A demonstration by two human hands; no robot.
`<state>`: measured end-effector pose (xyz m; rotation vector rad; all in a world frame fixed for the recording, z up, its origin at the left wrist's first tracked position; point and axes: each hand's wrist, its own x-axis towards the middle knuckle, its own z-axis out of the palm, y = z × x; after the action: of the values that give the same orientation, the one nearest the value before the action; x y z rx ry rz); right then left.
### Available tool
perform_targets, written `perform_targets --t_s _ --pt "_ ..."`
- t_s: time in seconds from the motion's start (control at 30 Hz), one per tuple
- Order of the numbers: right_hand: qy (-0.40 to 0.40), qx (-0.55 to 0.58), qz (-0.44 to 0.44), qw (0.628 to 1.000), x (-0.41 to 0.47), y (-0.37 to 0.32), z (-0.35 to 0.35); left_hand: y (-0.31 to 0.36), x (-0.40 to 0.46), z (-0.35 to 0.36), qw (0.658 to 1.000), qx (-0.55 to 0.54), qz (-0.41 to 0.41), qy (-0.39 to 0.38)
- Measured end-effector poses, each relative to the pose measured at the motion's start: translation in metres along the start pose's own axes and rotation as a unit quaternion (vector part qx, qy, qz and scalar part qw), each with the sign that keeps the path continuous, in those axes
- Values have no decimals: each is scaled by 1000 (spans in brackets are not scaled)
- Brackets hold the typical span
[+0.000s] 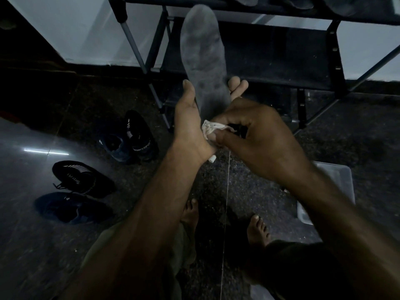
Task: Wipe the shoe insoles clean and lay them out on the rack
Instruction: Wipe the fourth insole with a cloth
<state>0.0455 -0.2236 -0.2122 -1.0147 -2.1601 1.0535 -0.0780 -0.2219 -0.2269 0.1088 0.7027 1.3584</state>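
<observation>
In front of the rack (281, 68), the insole (203, 57) stands heel-down in the left hand (190, 122), fingers (238, 85) curled round it, while the right hand (259, 135) pinches a wipe (211, 128) at the heel, so wiping seems underway, then likely laying it on the rack.

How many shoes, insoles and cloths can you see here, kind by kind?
Shoes on the floor: 4
Insole held in the left hand: 1
Cloth in the right hand: 1
Total: 6
Dark shapes on the rack's top shelf are unclear.
</observation>
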Motion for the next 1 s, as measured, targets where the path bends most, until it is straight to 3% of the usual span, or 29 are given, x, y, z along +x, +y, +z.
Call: perform_targets --t_s 0.2,0.67,0.77,1.0 --pt "146 -50 22 988 2 1 20 -11 -2 0 999 -11 -38 -9" --pt "216 -112 36 969 9 15 13 -23 -4 2 999 36 -35 7" --pt "167 -70 26 983 10 14 9 -18 -2 -1 999 24 -34 2" --pt "-73 6 6 997 5 6 -9 -3 1 -2 1000 -2 -9 1"
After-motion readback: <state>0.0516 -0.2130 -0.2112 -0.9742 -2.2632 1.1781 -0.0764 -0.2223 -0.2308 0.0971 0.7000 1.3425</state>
